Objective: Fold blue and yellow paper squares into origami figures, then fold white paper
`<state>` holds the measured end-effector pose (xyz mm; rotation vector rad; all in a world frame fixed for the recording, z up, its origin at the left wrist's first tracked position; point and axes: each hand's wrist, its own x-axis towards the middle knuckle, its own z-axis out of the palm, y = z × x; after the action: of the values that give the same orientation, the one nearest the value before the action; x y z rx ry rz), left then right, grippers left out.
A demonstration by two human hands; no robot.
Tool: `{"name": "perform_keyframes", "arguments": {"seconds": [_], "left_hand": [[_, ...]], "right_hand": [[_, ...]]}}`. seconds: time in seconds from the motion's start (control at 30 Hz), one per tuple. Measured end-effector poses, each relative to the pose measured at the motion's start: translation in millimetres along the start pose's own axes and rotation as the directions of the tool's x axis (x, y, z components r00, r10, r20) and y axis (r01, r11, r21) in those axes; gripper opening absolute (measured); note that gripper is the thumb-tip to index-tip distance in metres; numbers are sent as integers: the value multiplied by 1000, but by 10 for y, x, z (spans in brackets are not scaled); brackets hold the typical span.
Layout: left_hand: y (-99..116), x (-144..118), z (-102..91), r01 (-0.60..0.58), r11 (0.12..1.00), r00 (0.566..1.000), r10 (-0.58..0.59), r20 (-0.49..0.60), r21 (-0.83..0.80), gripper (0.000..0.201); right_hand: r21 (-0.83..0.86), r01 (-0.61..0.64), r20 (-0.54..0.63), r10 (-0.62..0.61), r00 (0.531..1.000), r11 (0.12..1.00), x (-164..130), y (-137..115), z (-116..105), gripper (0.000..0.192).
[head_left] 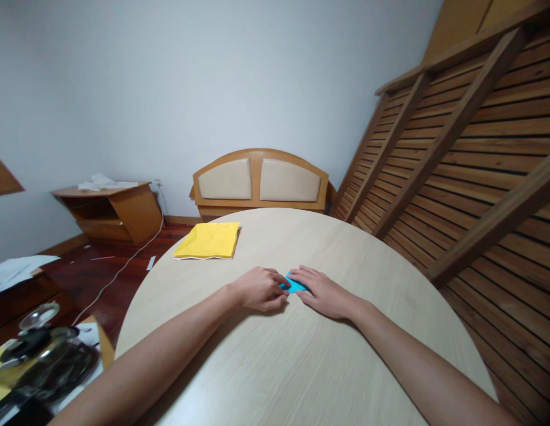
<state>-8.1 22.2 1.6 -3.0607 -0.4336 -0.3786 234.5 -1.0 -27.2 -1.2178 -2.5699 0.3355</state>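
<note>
A small piece of folded blue paper (295,285) lies on the pale round table (275,361), between my two hands and partly hidden under their fingers. My left hand (263,289) has its fingers bent and closed at the paper's left edge, the thumb low by the tabletop. From the other side, my right hand (323,291) rests flat with fingers stretched out over the paper's right part. The paper's full outline is covered.
A stack of yellow paper (208,241) sits at the table's far left. A wooden headboard (256,177) stands behind the table. Slatted wooden panels (434,160) lean at the right. Lower left, a glass-lidded pot (57,355) rests beside the table; a low cabinet (119,213) stands farther back.
</note>
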Motion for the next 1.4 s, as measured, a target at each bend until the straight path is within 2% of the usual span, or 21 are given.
{"name": "perform_keyframes", "arguments": {"seconds": [0.13, 0.37, 0.63, 0.87, 1.2, 1.4], "left_hand": [[-24, -30, 18, 23, 999, 1000, -23, -9, -33, 23], [-34, -5, 150, 135, 991, 989, -136, -65, -27, 18], [-14, 19, 208, 152, 987, 987, -149, -52, 53, 16], [19, 34, 200, 169, 982, 984, -164, -73, 80, 15], [43, 28, 210, 195, 976, 978, -186, -99, 93, 19], [56, 34, 229, 239, 968, 964, -226, -142, 82, 21]], "right_hand": [[3, 11, -24, -11, 1000, 1000, 10, 11, 3, 48], [13, 45, -65, -45, 997, 999, 6, 26, -8, 46], [-11, 88, -126, -89, 988, 996, 10, -46, -50, 40], [-62, 107, -114, -114, 987, 992, 17, -64, -83, 36], [-52, 114, -113, -119, 986, 992, 22, -69, -95, 35], [-44, 72, -127, -77, 989, 996, 19, -99, -115, 32]]}}
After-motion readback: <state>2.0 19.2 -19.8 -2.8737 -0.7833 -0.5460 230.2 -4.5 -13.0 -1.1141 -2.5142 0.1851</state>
